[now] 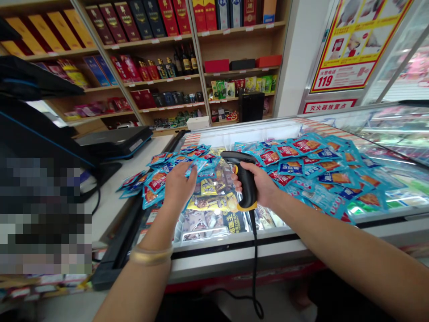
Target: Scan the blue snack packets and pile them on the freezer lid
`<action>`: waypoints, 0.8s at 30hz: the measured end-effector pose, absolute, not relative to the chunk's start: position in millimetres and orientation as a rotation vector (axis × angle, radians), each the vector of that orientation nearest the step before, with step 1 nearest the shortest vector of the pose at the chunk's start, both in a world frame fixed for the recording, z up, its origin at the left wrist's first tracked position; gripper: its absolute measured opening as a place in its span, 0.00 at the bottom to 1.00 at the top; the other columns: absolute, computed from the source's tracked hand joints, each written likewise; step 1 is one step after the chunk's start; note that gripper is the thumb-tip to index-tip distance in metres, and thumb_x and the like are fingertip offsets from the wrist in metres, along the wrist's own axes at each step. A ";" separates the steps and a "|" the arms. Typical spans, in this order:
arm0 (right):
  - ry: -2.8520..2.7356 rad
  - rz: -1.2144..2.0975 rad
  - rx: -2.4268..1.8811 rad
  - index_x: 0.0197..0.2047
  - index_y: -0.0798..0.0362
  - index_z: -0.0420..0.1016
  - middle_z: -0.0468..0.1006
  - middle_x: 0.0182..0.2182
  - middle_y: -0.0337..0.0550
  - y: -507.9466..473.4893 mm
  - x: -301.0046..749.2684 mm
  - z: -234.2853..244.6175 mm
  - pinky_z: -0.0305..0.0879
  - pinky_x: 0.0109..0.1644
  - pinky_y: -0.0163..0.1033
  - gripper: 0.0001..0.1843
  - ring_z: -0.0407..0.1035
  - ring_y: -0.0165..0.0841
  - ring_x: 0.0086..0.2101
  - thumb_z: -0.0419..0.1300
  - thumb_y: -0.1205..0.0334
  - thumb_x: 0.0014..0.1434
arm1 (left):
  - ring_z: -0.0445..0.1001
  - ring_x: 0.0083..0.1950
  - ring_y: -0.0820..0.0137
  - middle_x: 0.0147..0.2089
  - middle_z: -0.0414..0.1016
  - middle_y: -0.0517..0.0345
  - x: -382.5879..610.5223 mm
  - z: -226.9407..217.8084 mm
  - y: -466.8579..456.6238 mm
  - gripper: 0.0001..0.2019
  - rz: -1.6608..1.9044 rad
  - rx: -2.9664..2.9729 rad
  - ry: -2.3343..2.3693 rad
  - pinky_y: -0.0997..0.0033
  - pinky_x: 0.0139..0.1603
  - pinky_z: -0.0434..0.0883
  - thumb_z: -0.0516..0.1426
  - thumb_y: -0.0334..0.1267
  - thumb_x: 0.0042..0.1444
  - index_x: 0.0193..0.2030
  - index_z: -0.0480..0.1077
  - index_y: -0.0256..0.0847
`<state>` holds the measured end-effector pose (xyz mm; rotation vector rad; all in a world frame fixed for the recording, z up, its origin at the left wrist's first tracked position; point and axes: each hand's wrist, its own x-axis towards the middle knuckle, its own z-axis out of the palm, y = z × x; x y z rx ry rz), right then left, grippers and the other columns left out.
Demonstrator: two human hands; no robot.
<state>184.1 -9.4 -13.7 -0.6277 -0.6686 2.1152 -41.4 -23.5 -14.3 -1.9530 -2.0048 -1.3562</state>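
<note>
My right hand (261, 185) is wrapped round the grip of a black and yellow barcode scanner (243, 176), whose head points left and whose cable (254, 259) hangs down in front of the freezer. My left hand (179, 185) pinches a small blue snack packet (197, 165) just left of the scanner head. A gold bangle (150, 256) sits on my left wrist. Under both hands lies a yellow snack bag (211, 201) on the glass lid. A heap of blue and red packets (315, 172) covers the lid to the right, and a smaller heap (157, 179) lies to the left.
The chest freezer (301, 228) with its sliding glass lid runs across in front of me. A black till screen and printer (114, 141) stand on the white counter at the left. Shelves of boxed bottles (161, 67) fill the back wall. A fire-safety poster (355, 44) hangs at the right.
</note>
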 end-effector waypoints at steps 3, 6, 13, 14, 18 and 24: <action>-0.673 2.111 -0.631 0.31 0.55 0.69 0.70 0.23 0.39 -10.8 184.5 -12.6 0.61 0.22 0.30 0.09 0.61 0.25 0.20 0.59 0.58 0.58 | 0.74 0.32 0.64 0.25 0.71 0.59 -35.3 -14.1 -24.0 0.18 -1.947 -1.783 -2.185 0.64 0.37 0.73 0.58 0.55 0.52 0.30 0.72 0.40; -0.702 2.123 -0.607 0.32 0.55 0.70 0.70 0.23 0.38 -12.2 184.5 -13.1 0.61 0.22 0.30 0.10 0.61 0.25 0.20 0.61 0.57 0.56 | 0.72 0.31 0.69 0.27 0.70 0.63 -26.0 -13.7 -25.3 0.21 -2.513 -1.717 -2.304 0.63 0.37 0.75 0.65 0.55 0.41 0.33 0.71 0.40; -0.786 2.153 -0.519 0.32 0.56 0.71 0.69 0.24 0.38 -15.4 183.7 -13.6 0.62 0.23 0.30 0.10 0.61 0.25 0.21 0.61 0.57 0.55 | 0.70 0.28 0.73 0.28 0.69 0.67 -11.8 -18.9 -23.4 0.23 -2.629 -1.705 -2.262 0.63 0.37 0.76 0.68 0.45 0.36 0.38 0.67 0.42; -0.793 2.163 -0.509 0.33 0.56 0.71 0.69 0.24 0.38 -16.0 183.7 -13.1 0.62 0.23 0.30 0.10 0.61 0.25 0.20 0.60 0.57 0.56 | 0.69 0.27 0.74 0.27 0.69 0.67 -11.5 -21.0 -22.2 0.22 -2.547 -1.736 -2.261 0.66 0.35 0.75 0.67 0.46 0.37 0.38 0.67 0.42; -0.803 2.204 -0.512 0.33 0.56 0.71 0.69 0.24 0.38 -17.7 183.8 -12.1 0.62 0.24 0.30 0.10 0.61 0.25 0.21 0.60 0.57 0.57 | 0.64 0.24 0.76 0.28 0.68 0.67 -12.7 -29.2 -17.8 0.16 -2.236 -1.844 -2.190 0.74 0.29 0.67 0.63 0.44 0.42 0.36 0.66 0.43; -0.813 2.217 -0.510 0.35 0.56 0.70 0.70 0.25 0.38 -17.5 183.2 -13.9 0.62 0.24 0.30 0.11 0.61 0.25 0.21 0.61 0.56 0.56 | 0.69 0.32 0.72 0.32 0.70 0.64 -13.3 -33.5 -16.4 0.11 -2.129 -1.917 -2.039 0.73 0.34 0.67 0.59 0.41 0.45 0.35 0.66 0.43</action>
